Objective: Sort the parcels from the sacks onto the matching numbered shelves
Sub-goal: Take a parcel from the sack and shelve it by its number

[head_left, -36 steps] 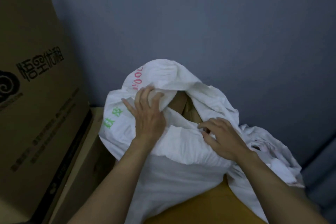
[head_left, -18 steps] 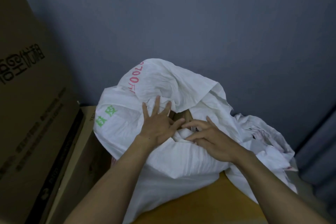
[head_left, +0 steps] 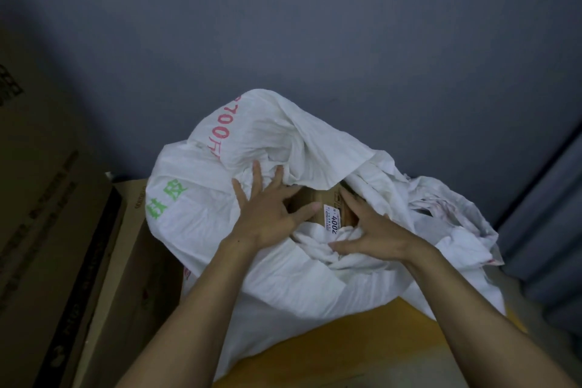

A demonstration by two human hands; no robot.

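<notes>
- A white woven sack (head_left: pixel 252 261) is seen in the middle, its plastic cloth crumpled into soft folds and printed with red figures and green characters on the left flank.
- In the sack's open mouth a brown cardboard parcel (head_left: pixel 311 198) is exposed: flat-faced, matt, mostly wrapped by the cloth.
- A small white label (head_left: pixel 332 219) is stuck to the parcel's near right part; "4002" can be read on it, the finer print being too small.
- The left hand (head_left: pixel 267 217) is laid open on the left rim of the sack's mouth, fingers straight and spread, pressed into the cloth, thumb pointed at the parcel.
- The right hand (head_left: pixel 374 236) is spread open over the bunched near rim of the sack, thumb stretched along the cloth and forefinger reaching up the parcel's right side.
- A second heap of crumpled white cloth (head_left: pixel 456 230) is piled against the sack's right side.
- Left of the sack a tall, smooth cardboard box (head_left: pixel 47 230) is stood, with a lower cardboard box (head_left: pixel 126 261) touching the sack.
- Under the sack's near edge a flat yellow surface (head_left: pixel 378 340) is shown.
- Behind the sack a plain grey-blue wall (head_left: pixel 315 41) is seen; the sack is hemmed in at left and right, and open room is left only above the mouth.
</notes>
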